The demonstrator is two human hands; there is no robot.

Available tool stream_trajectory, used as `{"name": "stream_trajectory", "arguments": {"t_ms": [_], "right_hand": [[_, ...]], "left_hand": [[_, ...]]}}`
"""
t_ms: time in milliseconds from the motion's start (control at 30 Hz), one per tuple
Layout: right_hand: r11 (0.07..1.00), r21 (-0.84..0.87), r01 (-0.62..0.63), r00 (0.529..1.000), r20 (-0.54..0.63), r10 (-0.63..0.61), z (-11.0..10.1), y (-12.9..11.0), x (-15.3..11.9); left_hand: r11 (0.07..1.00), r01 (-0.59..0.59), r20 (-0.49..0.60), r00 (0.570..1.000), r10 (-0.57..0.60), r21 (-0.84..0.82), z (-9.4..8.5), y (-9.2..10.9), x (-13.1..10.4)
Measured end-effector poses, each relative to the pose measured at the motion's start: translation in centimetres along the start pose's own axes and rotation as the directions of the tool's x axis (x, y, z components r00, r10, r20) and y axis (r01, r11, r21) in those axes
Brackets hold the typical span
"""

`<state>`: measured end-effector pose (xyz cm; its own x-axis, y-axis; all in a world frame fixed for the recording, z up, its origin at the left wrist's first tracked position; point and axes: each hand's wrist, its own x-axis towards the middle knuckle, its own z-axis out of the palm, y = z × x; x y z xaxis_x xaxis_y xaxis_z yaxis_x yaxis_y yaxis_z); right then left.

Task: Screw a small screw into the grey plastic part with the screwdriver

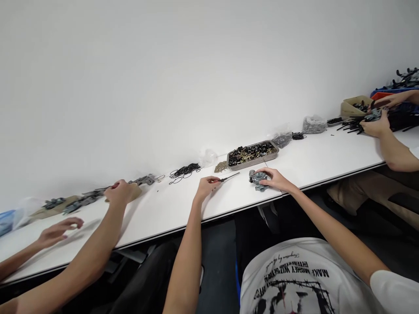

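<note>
My left hand (207, 188) is closed around a slim, dark pointed tool (229, 177), whose tip points right, just above the white table. Whether it is a pair of tweezers or a screwdriver I cannot tell. To its right, my right hand (275, 179) grips a grey metal carburetor (260, 179) by its right side, low over the table near the front edge. A metal tray (242, 166) of mixed small black and brass-coloured parts lies behind both hands. Beside its left end is a small heap of brass-coloured pieces (221, 166).
Black rubber rings (186, 171) and a clear plastic bag (208, 157) lie along the wall. Bags of small parts (314, 124) stand further right. At left, a co-worker's hands (119, 192) reach over the table (157, 213); at far right, another's hands (378, 124) hold a metal part.
</note>
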<state>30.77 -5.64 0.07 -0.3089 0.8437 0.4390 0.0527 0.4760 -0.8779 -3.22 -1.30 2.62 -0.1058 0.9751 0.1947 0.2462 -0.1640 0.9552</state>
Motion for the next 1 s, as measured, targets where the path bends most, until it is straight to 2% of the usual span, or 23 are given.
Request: {"name": "stream_trajectory", "arguments": {"t_ms": [67,133,233,300,367,433,500,667,900,1000], "right_hand": [[1.000,-0.003,0.009,1.000,0.001,-0.009,0.0,0.1,0.0],[1.000,-0.010,0.016,1.000,-0.001,-0.016,-0.1,0.1,0.1],[1.000,-0.020,0.011,1.000,0.001,-0.011,-0.2,-0.1,0.1],[1.000,-0.019,-0.002,1.000,0.008,0.002,-0.2,-0.2,0.1],[1.000,-0.018,-0.018,1.000,0.016,0.018,-0.3,-0.4,0.0],[0.999,-0.018,-0.029,0.999,0.017,0.030,-0.4,-0.5,0.0],[0.999,-0.020,-0.035,0.999,0.015,0.035,-0.6,-0.5,0.0],[0.999,-0.012,-0.043,0.999,0.017,0.043,-0.8,-0.7,0.0],[0.999,-0.004,-0.033,0.999,0.011,0.033,-0.7,-1.4,-0.2],[1.000,-0.020,0.013,1.000,-0.009,-0.013,-0.6,-1.6,-0.2]], "left_hand": [[0.974,0.019,-0.103,0.994,-0.044,-0.225,-0.4,0.6,1.1],[0.907,-0.038,-0.223,0.973,-0.062,-0.420,-0.6,1.0,2.4],[0.805,-0.100,-0.340,0.931,-0.131,-0.584,-0.9,0.7,4.0],[0.751,-0.106,-0.400,0.889,-0.222,-0.652,-1.2,0.0,4.6],[0.721,-0.109,-0.463,0.829,-0.314,-0.684,-1.4,-0.9,4.9],[0.733,-0.097,-0.507,0.782,-0.363,-0.673,-1.5,-1.6,4.9],[0.762,-0.079,-0.534,0.760,-0.371,-0.642,-1.5,-2.2,4.8],[0.796,-0.076,-0.553,0.758,-0.345,-0.601,-1.1,-2.8,5.0],[0.775,-0.087,-0.541,0.764,-0.351,-0.625,-0.8,-3.6,5.5],[0.766,-0.091,-0.542,0.759,-0.360,-0.636,-0.9,-3.8,5.5]]}}
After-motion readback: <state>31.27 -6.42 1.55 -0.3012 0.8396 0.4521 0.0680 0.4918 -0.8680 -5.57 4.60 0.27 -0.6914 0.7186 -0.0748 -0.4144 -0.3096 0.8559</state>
